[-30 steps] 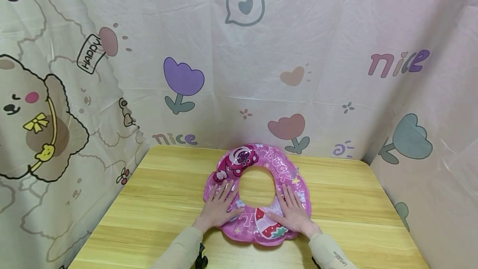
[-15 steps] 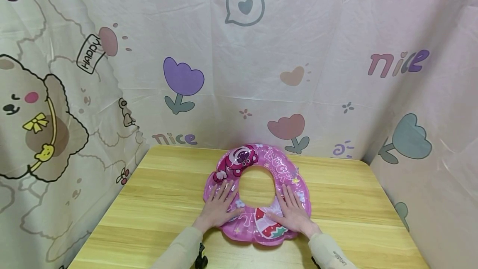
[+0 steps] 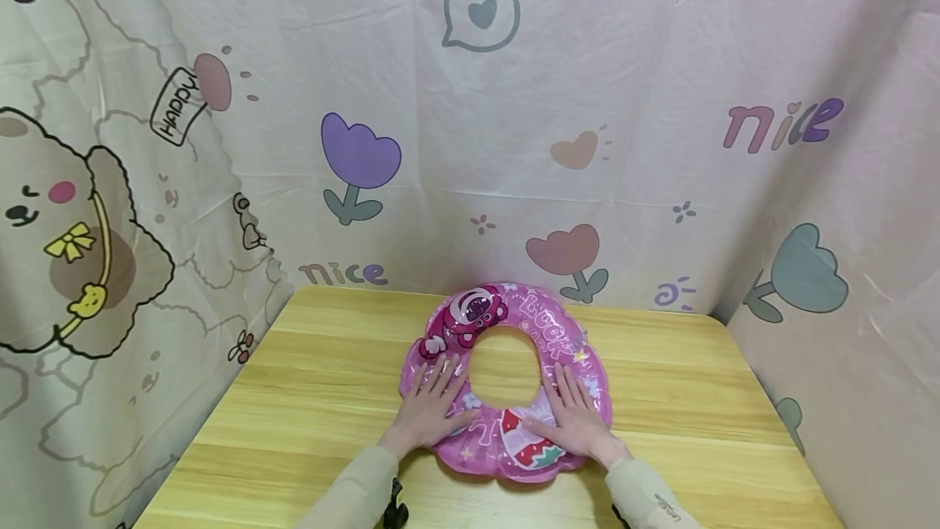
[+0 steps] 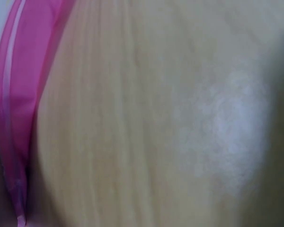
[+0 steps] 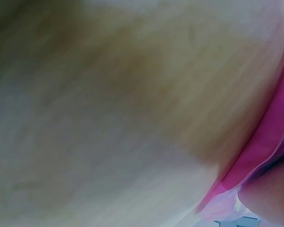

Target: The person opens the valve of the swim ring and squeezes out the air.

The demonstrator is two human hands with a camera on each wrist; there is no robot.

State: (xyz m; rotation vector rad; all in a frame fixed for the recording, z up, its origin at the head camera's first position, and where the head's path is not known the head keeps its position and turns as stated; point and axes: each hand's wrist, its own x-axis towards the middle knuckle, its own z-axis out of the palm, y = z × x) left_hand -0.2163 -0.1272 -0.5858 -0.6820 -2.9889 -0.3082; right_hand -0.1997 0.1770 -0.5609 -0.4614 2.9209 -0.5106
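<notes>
A pink inflatable swim ring (image 3: 507, 451) lies flat on the wooden table, printed with a bear, white letters and a strawberry. My left hand (image 3: 429, 408) rests on its left side, fingers straight and spread, palm down. On the opposite side of the hole my right hand (image 3: 576, 419) lies the same way, its thumb pointing inward over the strawberry print. In the left wrist view the ring's pink side (image 4: 31, 71) runs down the left edge. The right wrist view shows its pink edge (image 5: 260, 146) at the right, beside part of the hand.
The light wooden table (image 3: 308, 398) extends to both sides of the ring. Behind it hangs a pale printed curtain (image 3: 470, 121) with tulips and hearts, and another printed cloth (image 3: 110, 211) with a bear hangs at the left.
</notes>
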